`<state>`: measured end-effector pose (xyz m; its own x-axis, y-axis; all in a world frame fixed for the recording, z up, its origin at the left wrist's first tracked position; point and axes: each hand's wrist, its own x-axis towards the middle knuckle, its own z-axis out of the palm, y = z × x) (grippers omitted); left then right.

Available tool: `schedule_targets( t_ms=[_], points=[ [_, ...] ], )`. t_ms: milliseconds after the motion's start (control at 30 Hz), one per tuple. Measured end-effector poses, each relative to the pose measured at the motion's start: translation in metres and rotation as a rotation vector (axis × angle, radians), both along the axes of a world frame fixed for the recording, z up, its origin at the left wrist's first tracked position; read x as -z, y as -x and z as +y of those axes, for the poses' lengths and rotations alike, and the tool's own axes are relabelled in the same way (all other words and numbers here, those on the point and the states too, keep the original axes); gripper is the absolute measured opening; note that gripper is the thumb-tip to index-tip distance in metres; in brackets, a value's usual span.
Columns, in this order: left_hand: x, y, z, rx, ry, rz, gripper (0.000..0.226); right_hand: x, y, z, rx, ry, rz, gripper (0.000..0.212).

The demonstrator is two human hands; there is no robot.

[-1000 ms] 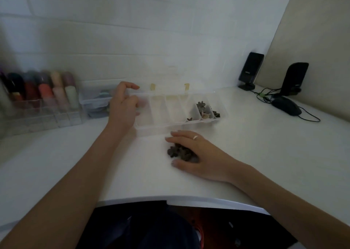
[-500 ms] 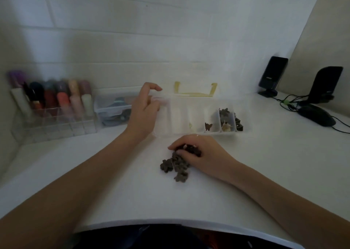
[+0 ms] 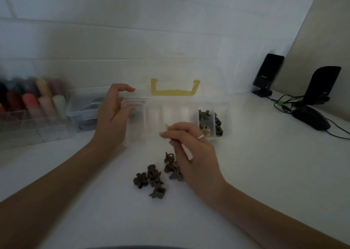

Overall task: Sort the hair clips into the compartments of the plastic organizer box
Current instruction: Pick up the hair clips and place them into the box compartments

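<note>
A clear plastic organizer box point(image 3: 226, 133) with a yellow latch point(image 3: 175, 89) on its raised lid lies open on the white desk. Its two rightmost compartments hold dark clips point(image 3: 204, 116) and one pale clip point(image 3: 206, 130). My left hand point(image 3: 111, 120) rests at the box's left end, fingers curled and apart. Over the box's front edge, my right hand point(image 3: 191, 150) pinches a small pale hair clip point(image 3: 167, 126) in its fingertips. Several dark flower-shaped hair clips point(image 3: 153, 178) lie in a loose pile on the desk just left of my right wrist.
A clear rack of coloured bottles point(image 3: 34, 104) and a small clear container point(image 3: 85, 106) stand at the left by the wall. Two black speakers point(image 3: 267, 76) point(image 3: 322, 85), a black mouse point(image 3: 312, 120) and cables point(image 3: 284, 103) sit at the right.
My right hand has lifted off the clip pile and moved up to the box's front edge, now pinching a pale clip. The pile lies uncovered. The left hand stays at the box's left end.
</note>
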<state>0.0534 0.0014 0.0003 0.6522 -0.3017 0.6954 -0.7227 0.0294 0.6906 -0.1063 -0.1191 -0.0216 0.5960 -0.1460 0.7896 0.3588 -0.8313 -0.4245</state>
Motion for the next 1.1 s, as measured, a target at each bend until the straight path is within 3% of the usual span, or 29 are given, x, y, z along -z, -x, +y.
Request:
schedule_targets(
  t_ms=[167,233,367,500,567,667,733,833,1000,1100],
  points=[
    [-0.001,0.001,0.001,0.005,-0.009,0.018,0.039,-0.019,0.004,-0.017,0.183,-0.521,-0.192,0.029],
    [-0.002,-0.001,0.002,0.004,-0.018,0.034,0.039,-0.02,0.007,-0.031,0.253,-0.55,-0.179,0.023],
    [-0.002,-0.002,-0.001,-0.002,0.002,0.043,0.039,-0.014,0.008,-0.031,0.309,-0.283,-0.154,0.012],
    [-0.001,-0.002,-0.005,-0.003,-0.001,0.055,0.039,-0.007,-0.013,0.0,0.051,0.143,-0.194,0.008],
    [-0.001,-0.002,-0.007,0.013,-0.004,0.051,0.039,-0.002,-0.028,0.004,0.164,0.342,-0.21,0.004],
    [-0.001,-0.002,-0.006,0.039,-0.014,0.04,0.038,-0.002,-0.047,-0.001,0.455,0.356,-0.124,0.012],
    [-0.001,-0.004,-0.005,0.055,-0.022,0.044,0.037,-0.006,-0.045,-0.007,0.398,0.291,-0.106,0.015],
    [-0.002,-0.005,-0.006,0.063,-0.006,0.074,0.037,-0.018,-0.023,-0.016,0.126,0.201,-0.141,0.017],
    [-0.002,-0.006,-0.006,0.074,-0.011,0.087,0.038,-0.034,-0.006,-0.034,0.103,0.46,0.281,0.04],
    [-0.002,-0.008,-0.007,0.063,-0.015,0.08,0.038,-0.039,-0.006,-0.03,0.103,0.556,0.556,0.024]
  ],
)
